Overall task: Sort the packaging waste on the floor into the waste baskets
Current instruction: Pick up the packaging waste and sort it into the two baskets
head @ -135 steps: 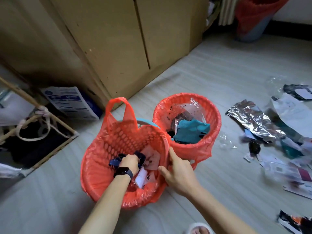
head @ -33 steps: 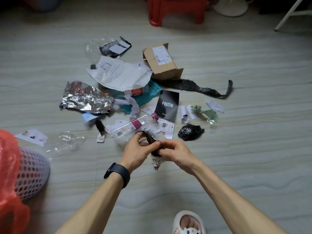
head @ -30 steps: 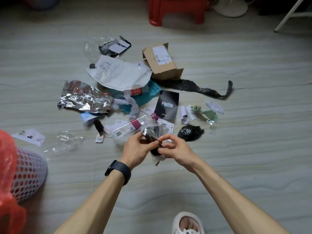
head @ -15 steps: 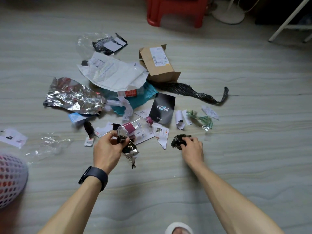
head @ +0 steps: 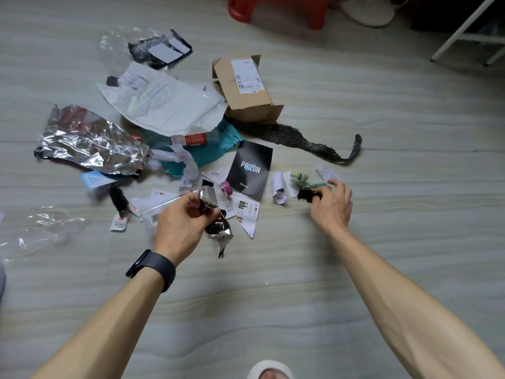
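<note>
Packaging waste lies spread over the floor ahead of me. My left hand (head: 183,228) grips a crumpled clear and black plastic wrapper (head: 217,224) just above the floor. My right hand (head: 332,205) holds a black crumpled plastic wad (head: 306,194) beside a green striped scrap (head: 318,185) and small white paper bits (head: 279,186). In the pile are a silver foil bag (head: 87,140), a white mailer (head: 164,102), a cardboard box (head: 244,88), a black POIZON card (head: 251,166) and a black mesh strip (head: 295,138). No waste basket shows in this view.
A red plastic stool (head: 276,9) and a white fan base (head: 369,10) stand at the far edge, with white frame legs (head: 461,28) at the top right. Clear plastic film (head: 35,228) lies at the left. My slippered foot (head: 269,370) is at the bottom edge.
The view turned from the baskets to the floor pile. My hands worked the wrapper together, then parted: my right hand took the black wad and carried it right; the left kept the wrapper.
</note>
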The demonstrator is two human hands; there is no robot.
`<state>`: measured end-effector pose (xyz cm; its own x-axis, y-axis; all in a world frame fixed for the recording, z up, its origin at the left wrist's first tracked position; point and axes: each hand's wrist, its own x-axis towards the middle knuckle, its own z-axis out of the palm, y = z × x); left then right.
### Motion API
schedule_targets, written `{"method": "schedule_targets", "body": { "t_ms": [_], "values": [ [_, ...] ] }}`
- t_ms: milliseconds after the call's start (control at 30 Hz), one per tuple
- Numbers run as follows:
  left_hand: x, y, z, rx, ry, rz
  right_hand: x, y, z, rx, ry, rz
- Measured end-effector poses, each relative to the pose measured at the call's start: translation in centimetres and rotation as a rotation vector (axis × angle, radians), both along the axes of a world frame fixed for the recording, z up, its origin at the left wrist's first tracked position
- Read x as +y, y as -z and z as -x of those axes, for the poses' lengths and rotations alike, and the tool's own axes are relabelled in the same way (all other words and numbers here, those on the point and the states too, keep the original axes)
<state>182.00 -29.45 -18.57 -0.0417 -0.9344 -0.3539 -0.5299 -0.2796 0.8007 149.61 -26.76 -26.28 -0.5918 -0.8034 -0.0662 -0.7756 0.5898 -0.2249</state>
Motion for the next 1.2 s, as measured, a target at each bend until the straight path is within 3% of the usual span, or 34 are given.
{"method": "schedule_targets", "body": {
  "t_ms": [167,400,533,633,800,967,1067,1200],
  "values": [
    [-1.4,-0.5,1.0,-0.044,0.074,0.010,-2.5,1.9,0.9,-0.033,-0.228,-0.351],
    [-3.4,-1.6,4.7,-0.030,0.200,0.069,1.5,2.2,-0.9,-0.019,-0.252,-0.222],
    [-3.6,-2.0,6.1,-0.057,0.246,0.067,2.7,1.2,0.6,-0.115,-0.193,-0.371],
    [-3.2,-2.0,6.7,-0.052,0.253,0.063,4.8,1.0,1.2,-0.083,-0.299,-0.472],
    [-2.1,-2.4,7.8,-0.074,0.276,0.055,7.6,1.3,1.0,-0.124,-0.293,-0.450],
    [-1.6,-3.2,7.8,-0.083,0.290,0.069,7.1,0.1,1.8,-0.408,-0.074,-0.343],
    [-2.2,-3.6,7.0,-0.097,0.278,0.068,5.8,-1.1,2.7,-0.484,0.002,-0.251],
    [-2.2,-4.3,5.8,-0.100,0.270,0.073,3.3,-1.9,4.2,-0.398,0.037,-0.141]
  ]
}}
